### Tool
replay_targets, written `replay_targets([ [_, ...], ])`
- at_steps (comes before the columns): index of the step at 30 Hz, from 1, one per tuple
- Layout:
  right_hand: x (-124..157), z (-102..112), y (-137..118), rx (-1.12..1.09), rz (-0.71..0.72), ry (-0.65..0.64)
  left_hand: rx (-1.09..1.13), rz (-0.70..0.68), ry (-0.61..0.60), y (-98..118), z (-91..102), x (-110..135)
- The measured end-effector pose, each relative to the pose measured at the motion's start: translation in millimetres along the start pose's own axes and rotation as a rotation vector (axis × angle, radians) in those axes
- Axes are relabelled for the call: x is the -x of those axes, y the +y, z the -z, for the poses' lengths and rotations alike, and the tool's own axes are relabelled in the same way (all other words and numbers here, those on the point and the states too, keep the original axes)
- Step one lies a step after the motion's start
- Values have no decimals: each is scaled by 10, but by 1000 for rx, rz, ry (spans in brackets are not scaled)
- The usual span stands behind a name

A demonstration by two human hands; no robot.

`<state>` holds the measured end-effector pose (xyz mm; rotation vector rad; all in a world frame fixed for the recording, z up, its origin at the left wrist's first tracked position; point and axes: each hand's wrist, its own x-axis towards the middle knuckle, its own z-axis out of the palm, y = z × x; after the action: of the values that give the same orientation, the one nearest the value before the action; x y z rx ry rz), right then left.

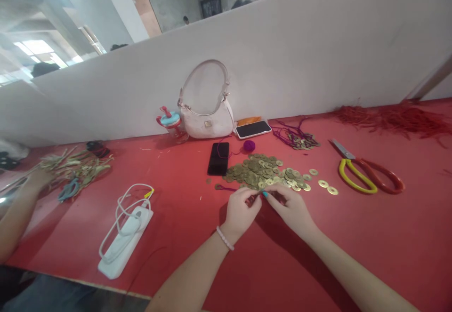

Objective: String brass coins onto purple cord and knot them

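Observation:
My left hand (pixel 243 211) is closed in a pinch, with a purple cord (pixel 228 188) running out of it to a brass coin (pixel 217 187) with a hole in its middle. Fingertip to fingertip with it, my right hand (pixel 287 206) is also pinched. A small turquoise spot shows at its fingertips; what these fingers grip is too small to make out. Just beyond both hands lies a heap of brass coins (pixel 252 170). Behind the heap sits a ball of purple cord (pixel 249 146), its strand trailing over a black phone (pixel 218 158).
Scissors (pixel 367 173) lie right. Corded coins (pixel 300 140) and red strands (pixel 399 119) are farther back. A white handbag (pixel 208 124), a lidded cup (pixel 173 126) and a white-framed phone (pixel 253 129) stand by the partition. A power strip (pixel 123 246) and another person's hand (pixel 38 180) are left.

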<state>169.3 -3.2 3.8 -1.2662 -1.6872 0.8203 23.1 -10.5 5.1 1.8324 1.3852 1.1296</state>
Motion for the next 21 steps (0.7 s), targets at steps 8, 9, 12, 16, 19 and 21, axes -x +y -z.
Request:
replay_targets([
  [8,15,3,-50,13,-58,-16,27,11,0,4,-7,-2],
  [9,16,6,-54,14,-51,-24,29,10,-1,2,-7,-2],
  [12,14,15,-62,-12,-20,-75,37,9,2,-4,-6,-3],
  [16,0,14,-42,-63,-35,-107,46,14,-4,-6,-9,1],
  [19,-11,10,-19,-86,-70,-112,50,17,-15,-4,-8,2],
  [21,-15,13,-18,-102,-85,-112,65,14,-31,-1,-2,1],
])
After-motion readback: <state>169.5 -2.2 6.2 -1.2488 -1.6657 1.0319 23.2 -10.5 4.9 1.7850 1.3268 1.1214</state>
